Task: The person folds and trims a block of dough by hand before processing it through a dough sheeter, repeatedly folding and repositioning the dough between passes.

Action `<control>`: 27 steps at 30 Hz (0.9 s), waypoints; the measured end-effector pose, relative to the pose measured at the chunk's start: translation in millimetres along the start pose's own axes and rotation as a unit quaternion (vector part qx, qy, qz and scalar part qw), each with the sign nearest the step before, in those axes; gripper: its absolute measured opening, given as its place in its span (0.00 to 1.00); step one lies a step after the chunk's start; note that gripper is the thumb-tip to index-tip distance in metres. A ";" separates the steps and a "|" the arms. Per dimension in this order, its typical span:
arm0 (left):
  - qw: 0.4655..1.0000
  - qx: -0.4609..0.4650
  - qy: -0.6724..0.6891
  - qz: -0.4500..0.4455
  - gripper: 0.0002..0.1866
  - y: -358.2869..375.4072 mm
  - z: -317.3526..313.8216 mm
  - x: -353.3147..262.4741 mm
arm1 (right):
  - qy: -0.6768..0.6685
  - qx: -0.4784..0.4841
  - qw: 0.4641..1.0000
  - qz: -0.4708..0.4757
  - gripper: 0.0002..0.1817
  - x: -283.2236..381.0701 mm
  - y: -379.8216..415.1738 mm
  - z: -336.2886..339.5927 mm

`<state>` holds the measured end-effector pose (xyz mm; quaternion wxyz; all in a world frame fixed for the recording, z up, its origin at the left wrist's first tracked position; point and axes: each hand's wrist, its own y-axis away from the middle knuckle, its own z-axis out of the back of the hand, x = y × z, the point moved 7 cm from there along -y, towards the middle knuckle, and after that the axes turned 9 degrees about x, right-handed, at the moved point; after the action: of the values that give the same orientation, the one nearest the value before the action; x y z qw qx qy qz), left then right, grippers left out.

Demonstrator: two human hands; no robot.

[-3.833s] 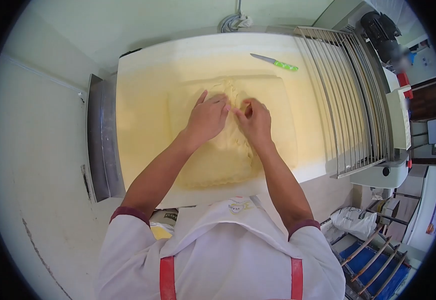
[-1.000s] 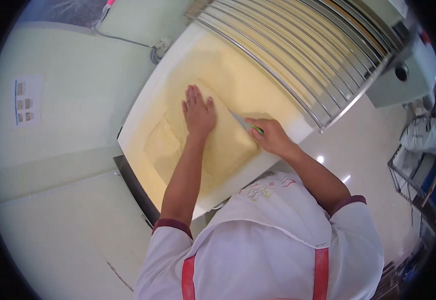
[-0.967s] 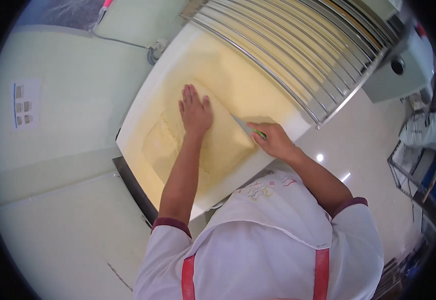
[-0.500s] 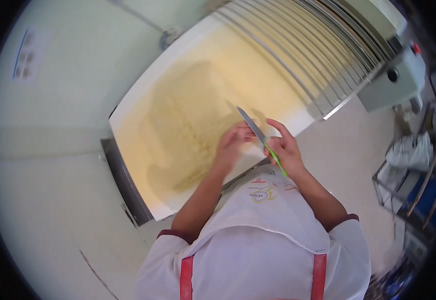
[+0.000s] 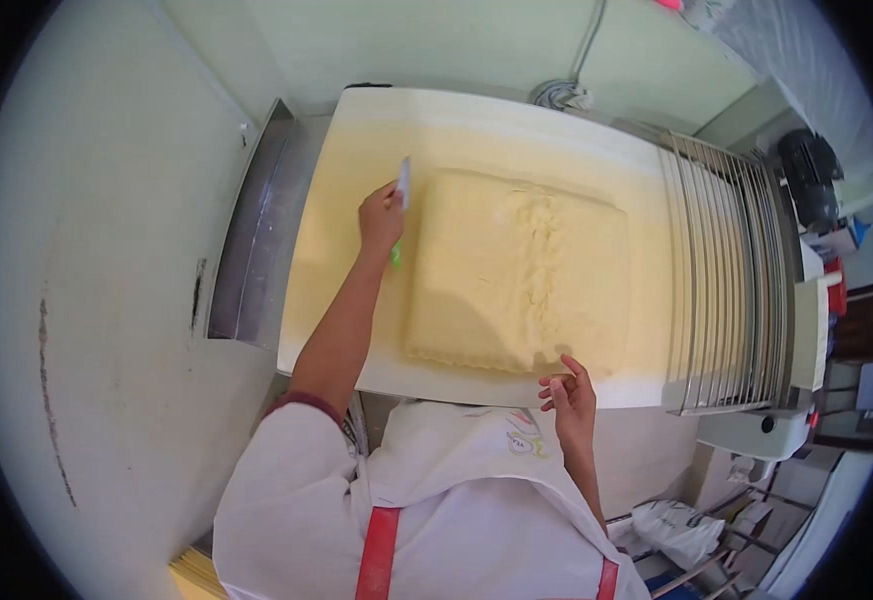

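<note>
So the biggest thing here is the worktop [image 5: 357, 150], a wide white board with a yellowish tint over most of it, and it runs out past the dough slab on every side. In front of the slab you've got the person's white apron [image 5: 467, 500] with its red straps, close up against the worktop.

The dough slab [image 5: 477, 270] itself is a fat, pale yellow square-ish thing lying flat. A rough, crinkled seam runs front to back, a bit right of its middle, and a shadow falls across its front part.

Well off to the right of the slab there's a metal rack [image 5: 759, 300] of long parallel bars, and off to the left, past the worktop's end, a steel panel [image 5: 252, 240]. Farther right and back from the slab sits a black motor [image 5: 810, 180].

Now the hands. The left hand [image 5: 382, 218] is just beside the slab's left edge, fist wrapped around a knife. The right hand [image 5: 569, 395] is at the slab's front edge, near the seam's end, fingers apart and loosely bent; hard to say if a fingertip touches the dough.

Smallest is that knife [image 5: 404, 185]: green handle, blade pointing toward the back, a bit blurry, left of the slab.
</note>
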<state>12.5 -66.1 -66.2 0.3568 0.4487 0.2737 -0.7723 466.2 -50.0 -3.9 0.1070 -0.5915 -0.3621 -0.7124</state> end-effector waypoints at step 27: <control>0.994 0.106 -0.017 0.016 0.18 265.5 57.6 -26.9 | 0.148 0.205 0.966 0.060 0.21 14.5 -10.4 -17.2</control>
<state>204.6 -258.8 -43.8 0.3238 0.4754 0.1768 -0.7987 443.0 -49.7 4.7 0.3203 -0.4657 -0.4443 -0.6951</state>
